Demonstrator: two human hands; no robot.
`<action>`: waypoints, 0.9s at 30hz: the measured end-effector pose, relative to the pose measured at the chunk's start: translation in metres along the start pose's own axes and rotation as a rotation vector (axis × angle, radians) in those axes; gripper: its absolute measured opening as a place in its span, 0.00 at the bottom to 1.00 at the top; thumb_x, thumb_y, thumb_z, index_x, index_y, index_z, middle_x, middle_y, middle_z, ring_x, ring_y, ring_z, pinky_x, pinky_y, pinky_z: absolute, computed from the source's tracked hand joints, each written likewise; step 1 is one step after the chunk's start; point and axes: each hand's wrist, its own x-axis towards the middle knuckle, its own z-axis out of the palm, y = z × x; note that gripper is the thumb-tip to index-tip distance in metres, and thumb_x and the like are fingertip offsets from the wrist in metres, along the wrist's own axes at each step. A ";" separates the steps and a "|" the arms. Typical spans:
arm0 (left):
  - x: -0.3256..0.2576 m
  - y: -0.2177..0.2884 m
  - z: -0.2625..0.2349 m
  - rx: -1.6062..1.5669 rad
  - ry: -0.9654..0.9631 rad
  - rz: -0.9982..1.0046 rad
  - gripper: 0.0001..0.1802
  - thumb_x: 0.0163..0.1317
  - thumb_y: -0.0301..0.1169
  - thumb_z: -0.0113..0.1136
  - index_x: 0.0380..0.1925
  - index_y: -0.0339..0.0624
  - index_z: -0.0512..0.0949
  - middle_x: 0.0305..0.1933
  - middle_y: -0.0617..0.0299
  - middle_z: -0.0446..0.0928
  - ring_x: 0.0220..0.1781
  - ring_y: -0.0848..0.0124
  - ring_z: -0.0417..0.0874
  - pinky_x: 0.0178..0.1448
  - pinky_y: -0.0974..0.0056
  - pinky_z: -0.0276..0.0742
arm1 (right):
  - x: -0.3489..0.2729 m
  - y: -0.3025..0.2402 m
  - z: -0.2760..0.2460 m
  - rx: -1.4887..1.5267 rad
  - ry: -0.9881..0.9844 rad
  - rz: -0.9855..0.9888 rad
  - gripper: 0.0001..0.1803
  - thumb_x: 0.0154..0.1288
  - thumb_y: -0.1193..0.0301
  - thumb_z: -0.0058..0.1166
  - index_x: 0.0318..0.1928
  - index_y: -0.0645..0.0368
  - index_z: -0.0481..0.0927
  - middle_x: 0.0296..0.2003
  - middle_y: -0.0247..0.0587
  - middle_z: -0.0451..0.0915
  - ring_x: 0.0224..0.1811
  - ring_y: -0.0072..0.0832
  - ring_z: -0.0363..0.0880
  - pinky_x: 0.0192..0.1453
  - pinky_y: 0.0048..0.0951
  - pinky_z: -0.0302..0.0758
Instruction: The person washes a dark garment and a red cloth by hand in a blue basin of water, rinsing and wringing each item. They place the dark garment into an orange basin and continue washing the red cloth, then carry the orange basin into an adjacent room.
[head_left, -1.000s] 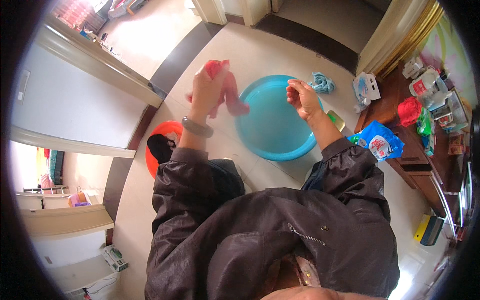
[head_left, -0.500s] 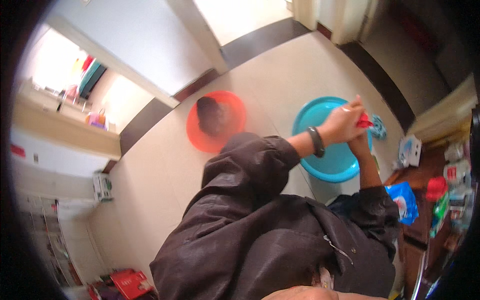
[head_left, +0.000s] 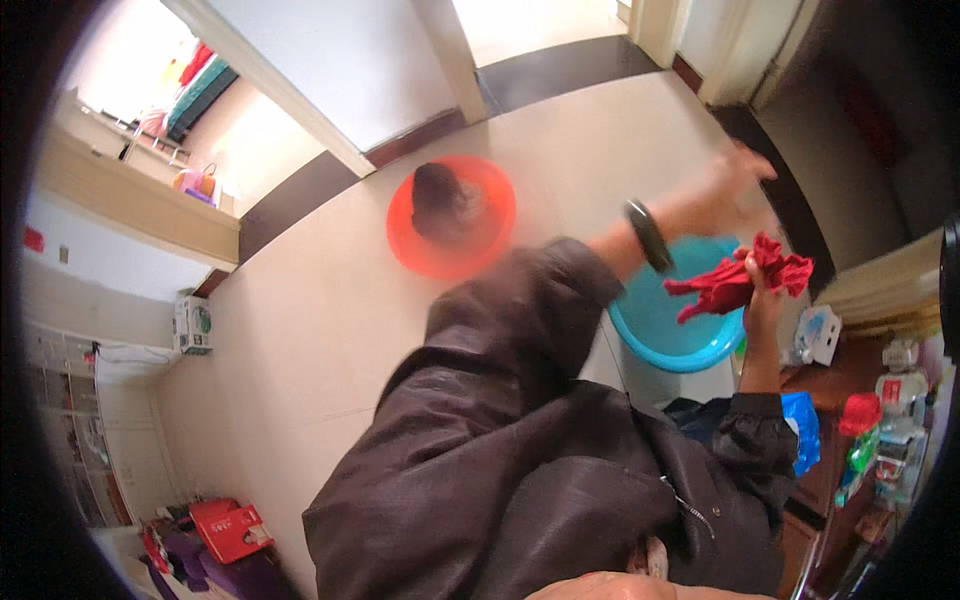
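My right hand (head_left: 763,290) grips a crumpled, wrung red cloth (head_left: 715,288) by its middle, above the right side of a blue basin (head_left: 672,357). The cloth's ends hang out on both sides of the fist. My left hand (head_left: 715,195), with a dark bracelet (head_left: 650,236) at its wrist, is raised over the far side of the basin. It is blurred, but its fingers look stretched out and nothing shows in them. My left arm and the cloth hide part of the basin's inside.
An orange basin (head_left: 402,232) holding a dark wet cloth (head_left: 436,205) stands on the tiled floor (head_left: 330,310), left of the blue one. At the right are a blue bag (head_left: 802,432), bottles (head_left: 900,395) and a brown cabinet (head_left: 822,384). A red box (head_left: 232,530) lies at lower left.
Both hands were together on the red cloth. My left hand has let go and moved up and away; my right hand keeps the cloth, now more spread out. The view has shifted.
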 end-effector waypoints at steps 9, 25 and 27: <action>-0.165 -0.153 -0.219 -0.849 0.500 -0.628 0.14 0.66 0.38 0.52 0.39 0.37 0.76 0.39 0.64 0.76 0.42 0.72 0.77 0.48 0.65 0.75 | 0.011 -0.066 -0.041 0.235 0.325 0.047 0.08 0.61 0.73 0.57 0.41 0.59 0.78 0.39 0.38 0.81 0.43 0.29 0.79 0.50 0.32 0.76; -0.536 -0.292 -0.127 -0.472 0.714 -0.981 0.32 0.58 0.46 0.61 0.55 0.34 0.67 0.49 0.51 0.73 0.57 0.56 0.71 0.60 0.52 0.72 | 0.029 -0.050 -0.064 0.237 0.423 0.106 0.12 0.62 0.75 0.55 0.47 0.59 0.74 0.41 0.41 0.80 0.46 0.32 0.79 0.55 0.40 0.77; -0.519 -0.296 -0.131 -1.038 1.162 -1.034 0.29 0.58 0.45 0.61 0.52 0.36 0.69 0.47 0.54 0.74 0.52 0.59 0.73 0.56 0.55 0.75 | 0.030 -0.048 -0.068 0.227 0.420 0.104 0.12 0.63 0.74 0.55 0.47 0.59 0.74 0.41 0.40 0.80 0.46 0.32 0.79 0.55 0.40 0.76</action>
